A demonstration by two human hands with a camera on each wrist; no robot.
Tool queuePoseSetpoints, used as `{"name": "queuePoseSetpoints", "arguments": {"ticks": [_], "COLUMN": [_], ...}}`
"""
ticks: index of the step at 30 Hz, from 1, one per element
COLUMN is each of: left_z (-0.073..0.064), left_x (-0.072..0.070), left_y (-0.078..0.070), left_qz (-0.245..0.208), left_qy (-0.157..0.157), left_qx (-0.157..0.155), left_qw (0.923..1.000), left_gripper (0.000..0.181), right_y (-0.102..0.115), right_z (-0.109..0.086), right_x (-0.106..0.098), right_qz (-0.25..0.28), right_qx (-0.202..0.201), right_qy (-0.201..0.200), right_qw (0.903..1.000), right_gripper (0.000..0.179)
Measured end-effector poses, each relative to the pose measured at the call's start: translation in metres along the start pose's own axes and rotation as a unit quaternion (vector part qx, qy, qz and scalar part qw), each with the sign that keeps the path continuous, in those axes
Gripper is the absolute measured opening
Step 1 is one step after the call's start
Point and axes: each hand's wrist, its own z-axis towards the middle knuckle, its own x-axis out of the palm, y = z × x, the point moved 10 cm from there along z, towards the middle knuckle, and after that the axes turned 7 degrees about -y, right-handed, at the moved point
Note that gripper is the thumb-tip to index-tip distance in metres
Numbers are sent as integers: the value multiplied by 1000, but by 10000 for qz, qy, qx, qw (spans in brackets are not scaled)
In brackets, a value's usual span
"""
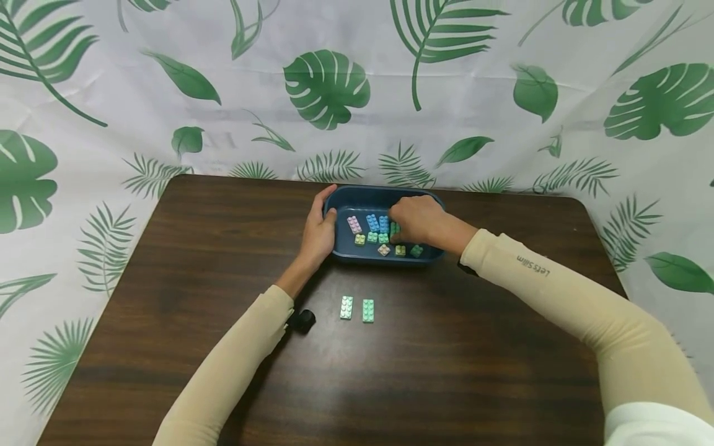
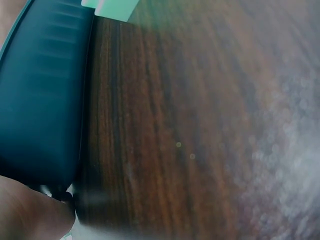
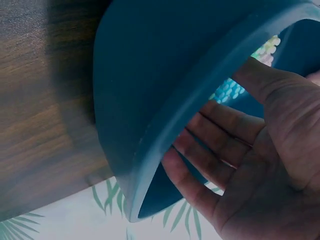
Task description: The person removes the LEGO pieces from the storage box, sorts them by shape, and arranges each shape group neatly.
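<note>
A dark blue plastic tray (image 1: 385, 257) stands near the table's back edge with several toy building bricks inside. My left hand (image 1: 319, 235) grips its left end, thumb at the rim; part of that hand (image 2: 32, 212) shows beside the tray wall (image 2: 42, 95) in the left wrist view. My right hand (image 1: 418, 218) reaches into the tray's right half, its fingers bent around a green brick (image 1: 395, 228). In the right wrist view, the rim hides the fingertips of the right hand (image 3: 260, 155). Two light green bricks, one left (image 1: 346, 307) and one right (image 1: 368, 311), lie in front of the tray.
Inside the tray are a pink brick (image 1: 354, 224), blue bricks (image 1: 372, 222), a yellow brick (image 1: 359, 239) and a dark green brick (image 1: 416, 250). A small black object (image 1: 304, 321) is by the left forearm on the brown table (image 1: 446, 371). A leaf-patterned cloth (image 1: 251, 93) hangs behind.
</note>
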Motion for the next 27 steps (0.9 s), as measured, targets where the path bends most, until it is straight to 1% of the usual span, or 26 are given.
{"name": "queuePoseSetpoints", "arguments": {"ticks": [4, 8, 14, 19, 24, 27], "left_z": [-3, -3, -3, -2, -1, 1], "left_x": [1, 0, 0, 1, 2, 2], "left_y": [4, 4, 4, 3, 0, -1], "left_qz": [0, -41, -41, -64, -7, 34], "left_qy": [-8, -28, -48, -43, -40, -54], "left_qx": [-21, 11, 20, 60, 127, 152], "left_qw": [10000, 10000, 10000, 10000, 9999, 9999], "left_gripper": [51, 51, 51, 51, 51, 51], "right_y": [3, 5, 14, 23, 31, 39], "right_z": [-5, -10, -19, -29, -44, -53], "right_x": [1, -5, -15, -26, -43, -52], "right_qz": [18, -95, -395, -727, -609, -559], "right_qx": [-57, -81, -184, -252, -229, -266], "right_qy": [-105, -284, -563, -873, -1310, -1458], "right_qw": [9999, 9995, 9975, 9932, 9892, 9874], "right_gripper": [40, 41, 35, 37, 37, 41]}}
